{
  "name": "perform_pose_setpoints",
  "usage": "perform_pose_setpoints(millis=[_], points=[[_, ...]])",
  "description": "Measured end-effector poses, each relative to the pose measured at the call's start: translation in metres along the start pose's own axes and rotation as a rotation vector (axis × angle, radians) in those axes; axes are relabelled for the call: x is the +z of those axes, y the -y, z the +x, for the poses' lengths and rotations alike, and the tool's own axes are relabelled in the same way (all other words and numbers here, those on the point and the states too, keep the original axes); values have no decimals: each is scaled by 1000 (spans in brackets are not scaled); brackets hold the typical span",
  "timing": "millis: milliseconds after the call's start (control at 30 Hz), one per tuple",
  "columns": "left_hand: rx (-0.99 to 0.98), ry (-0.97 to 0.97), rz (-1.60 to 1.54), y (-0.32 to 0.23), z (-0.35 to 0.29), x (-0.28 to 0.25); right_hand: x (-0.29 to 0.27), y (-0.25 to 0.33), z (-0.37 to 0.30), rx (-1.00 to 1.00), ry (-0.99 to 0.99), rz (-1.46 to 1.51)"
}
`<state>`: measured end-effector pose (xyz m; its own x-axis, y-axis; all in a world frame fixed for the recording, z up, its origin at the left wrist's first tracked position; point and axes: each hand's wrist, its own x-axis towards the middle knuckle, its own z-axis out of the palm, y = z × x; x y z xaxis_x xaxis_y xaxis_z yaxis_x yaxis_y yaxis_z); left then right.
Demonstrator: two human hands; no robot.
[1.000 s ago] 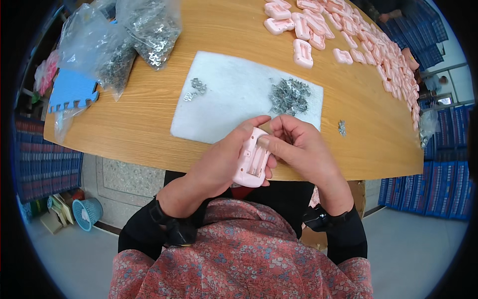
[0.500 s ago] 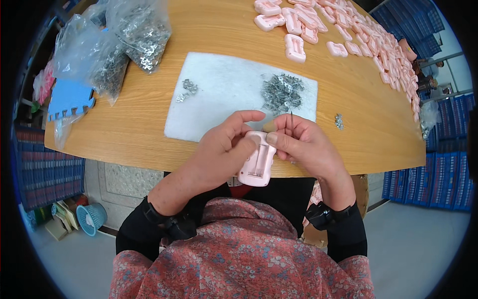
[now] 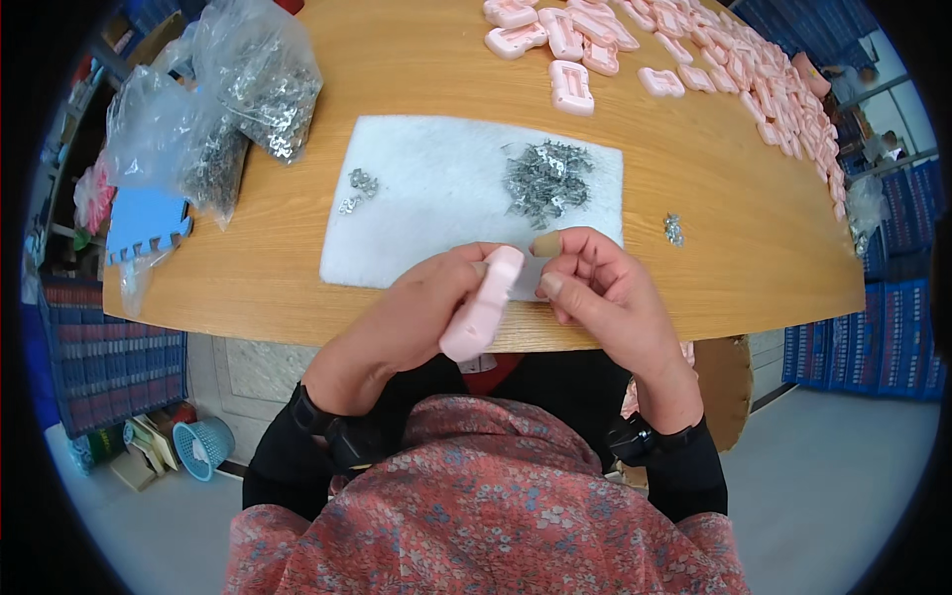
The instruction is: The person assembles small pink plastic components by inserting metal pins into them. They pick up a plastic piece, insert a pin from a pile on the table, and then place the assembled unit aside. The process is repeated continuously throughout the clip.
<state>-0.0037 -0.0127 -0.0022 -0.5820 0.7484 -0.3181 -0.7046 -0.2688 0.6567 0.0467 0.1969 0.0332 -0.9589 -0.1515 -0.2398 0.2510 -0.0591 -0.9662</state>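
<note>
Casing of pink plastic is tilted at the centre of the frame, pinched in the left grip; whether curled right grip, just beside, pinches something, I cannot tell.

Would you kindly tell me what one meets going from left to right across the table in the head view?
Blue foam piece, small pile of metal pieces, pink casing in the left hand, larger metal pile, small metal clump.

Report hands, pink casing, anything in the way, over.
Left hand gripping pink plastic casing, tilted. Right hand apart from it, contents unclear. Small metal pieces heaped on white pad beyond; nothing visibly blocking.
</note>
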Motion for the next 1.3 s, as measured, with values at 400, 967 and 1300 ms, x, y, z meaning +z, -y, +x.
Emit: perform_pose_setpoints(millis=[400, 967, 1300], points=[[-192, 160, -362, 3, 2, 17, -7, -5, 6, -92, -41, -249], [-366, 293, -738, 27, 6, 23, -26, -10, -19, -97, 60, -170], [-425, 330, -756, 41, 0, 34, -29, -12, -40, -47, 79, -164]])
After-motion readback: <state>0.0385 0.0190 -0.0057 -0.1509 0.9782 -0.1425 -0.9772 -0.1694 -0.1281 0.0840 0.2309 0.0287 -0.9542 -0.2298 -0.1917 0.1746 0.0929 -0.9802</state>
